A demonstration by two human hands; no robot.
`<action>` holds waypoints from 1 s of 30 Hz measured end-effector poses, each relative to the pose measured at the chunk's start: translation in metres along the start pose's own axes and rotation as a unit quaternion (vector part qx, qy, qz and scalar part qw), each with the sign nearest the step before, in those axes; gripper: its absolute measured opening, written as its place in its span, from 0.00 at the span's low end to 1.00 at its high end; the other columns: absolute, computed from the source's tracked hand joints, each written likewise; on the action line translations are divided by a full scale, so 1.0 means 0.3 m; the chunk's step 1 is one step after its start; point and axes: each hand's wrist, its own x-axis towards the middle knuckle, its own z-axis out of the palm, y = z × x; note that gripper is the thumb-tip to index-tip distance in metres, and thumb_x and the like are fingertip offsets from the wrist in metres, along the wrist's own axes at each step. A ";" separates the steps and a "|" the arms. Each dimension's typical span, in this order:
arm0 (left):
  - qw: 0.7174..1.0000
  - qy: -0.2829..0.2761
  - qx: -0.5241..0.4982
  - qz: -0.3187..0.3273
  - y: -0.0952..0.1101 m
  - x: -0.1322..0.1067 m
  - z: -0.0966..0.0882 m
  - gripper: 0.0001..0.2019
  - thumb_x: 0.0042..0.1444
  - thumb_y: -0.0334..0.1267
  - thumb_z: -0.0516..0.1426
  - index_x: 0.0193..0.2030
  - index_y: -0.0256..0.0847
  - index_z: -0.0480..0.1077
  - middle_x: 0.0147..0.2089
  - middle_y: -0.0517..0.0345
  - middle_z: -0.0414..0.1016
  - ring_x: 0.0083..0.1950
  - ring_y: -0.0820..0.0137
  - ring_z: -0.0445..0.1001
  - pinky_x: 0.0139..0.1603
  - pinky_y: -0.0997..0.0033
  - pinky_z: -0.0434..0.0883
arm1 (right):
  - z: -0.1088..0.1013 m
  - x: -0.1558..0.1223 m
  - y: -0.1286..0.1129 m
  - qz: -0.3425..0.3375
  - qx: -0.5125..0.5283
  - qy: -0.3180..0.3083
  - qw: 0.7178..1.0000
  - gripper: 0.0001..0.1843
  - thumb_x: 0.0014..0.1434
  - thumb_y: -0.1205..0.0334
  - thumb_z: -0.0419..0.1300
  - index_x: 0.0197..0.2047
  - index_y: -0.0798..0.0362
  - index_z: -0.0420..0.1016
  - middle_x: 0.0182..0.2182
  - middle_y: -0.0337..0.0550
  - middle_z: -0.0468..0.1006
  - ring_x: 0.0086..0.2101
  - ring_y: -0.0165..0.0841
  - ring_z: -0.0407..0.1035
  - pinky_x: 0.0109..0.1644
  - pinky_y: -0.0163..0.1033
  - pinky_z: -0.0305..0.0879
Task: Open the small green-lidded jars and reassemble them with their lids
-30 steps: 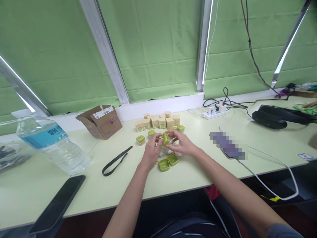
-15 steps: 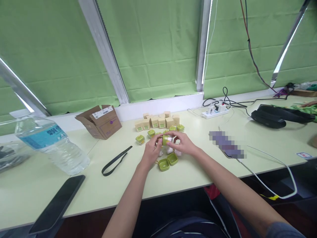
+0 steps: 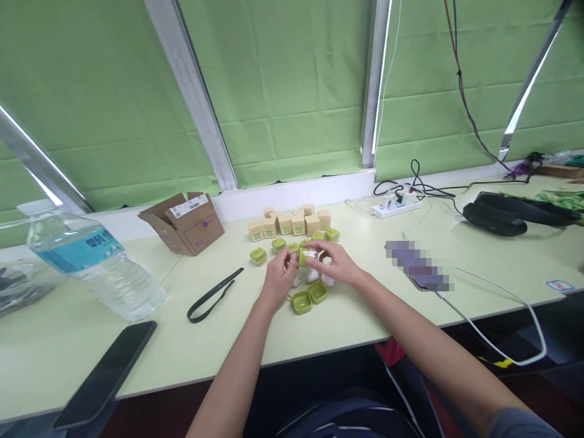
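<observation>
A small clear container with a green lid [image 3: 303,257] is held up above the table, turned on its side. My right hand [image 3: 337,264] wraps its fingers round the clear part. The fingers of my left hand [image 3: 279,275] are pinched together at the lid end; exactly what they grip there is too small to tell. Just below, two open green lids [image 3: 302,302] lie side by side near small whitish pieces [image 3: 312,275]. Several similar green-lidded containers [image 3: 258,256] stand behind and to the left of my hands.
Several small cardboard boxes [image 3: 285,224] stand at the back. To the left are an open brown carton [image 3: 191,228], a black strap [image 3: 210,302], a water bottle [image 3: 104,267] and a black phone [image 3: 109,371]. A power strip [image 3: 396,207] and a cabled, blurred-out phone [image 3: 415,264] lie right.
My left fingers have drawn in to a pinch and shifted slightly left at the lid end. The container stays in my right hand at nearly the same place.
</observation>
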 end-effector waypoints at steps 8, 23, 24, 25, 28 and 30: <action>0.997 0.025 -0.067 -0.005 -0.014 0.006 0.001 0.11 0.66 0.45 0.51 0.35 0.42 0.64 0.30 0.62 0.70 0.31 0.71 0.71 0.36 0.71 0.66 | -0.002 0.000 -0.008 0.000 0.003 0.009 1.000 0.22 0.61 0.51 0.62 0.56 0.50 0.73 0.50 0.45 0.79 0.47 0.37 0.74 0.43 0.40 0.73; 0.984 0.124 -0.114 -0.057 -0.026 0.021 -0.017 0.14 0.66 0.50 0.49 0.34 0.43 0.60 0.28 0.61 0.72 0.30 0.71 0.71 0.34 0.71 0.67 | -0.063 0.006 0.047 0.050 -0.048 0.086 0.994 0.28 0.62 0.49 0.60 0.62 0.47 0.65 0.46 0.45 0.75 0.40 0.35 0.72 0.44 0.42 0.74; 0.984 0.124 -0.113 -0.057 -0.025 0.020 -0.017 0.14 0.66 0.50 0.49 0.34 0.43 0.60 0.28 0.61 0.72 0.30 0.71 0.71 0.34 0.71 0.67 | -0.070 0.007 0.056 0.057 -0.059 0.090 0.993 0.28 0.61 0.49 0.60 0.62 0.48 0.64 0.46 0.46 0.74 0.40 0.35 0.72 0.45 0.43 0.74; 0.984 0.123 -0.112 -0.057 -0.025 0.020 -0.017 0.14 0.66 0.50 0.50 0.34 0.43 0.60 0.28 0.62 0.72 0.30 0.71 0.71 0.34 0.71 0.67 | -0.077 0.008 0.067 0.063 -0.071 0.093 0.991 0.28 0.61 0.50 0.60 0.62 0.48 0.65 0.47 0.47 0.74 0.40 0.35 0.72 0.45 0.43 0.74; 0.985 0.121 -0.110 -0.055 -0.026 0.019 -0.017 0.14 0.66 0.49 0.50 0.34 0.43 0.61 0.27 0.62 0.72 0.30 0.71 0.72 0.34 0.71 0.67 | -0.092 0.011 0.099 0.089 -0.120 0.106 0.983 0.27 0.60 0.51 0.61 0.61 0.48 0.66 0.46 0.47 0.74 0.39 0.36 0.72 0.45 0.44 0.73; 0.985 0.119 -0.112 -0.055 -0.027 0.019 -0.016 0.13 0.66 0.48 0.50 0.34 0.43 0.61 0.27 0.62 0.72 0.30 0.71 0.72 0.34 0.71 0.67 | -0.100 0.013 0.118 0.111 -0.151 0.118 0.975 0.24 0.59 0.52 0.61 0.58 0.48 0.69 0.45 0.47 0.75 0.40 0.37 0.72 0.47 0.45 0.72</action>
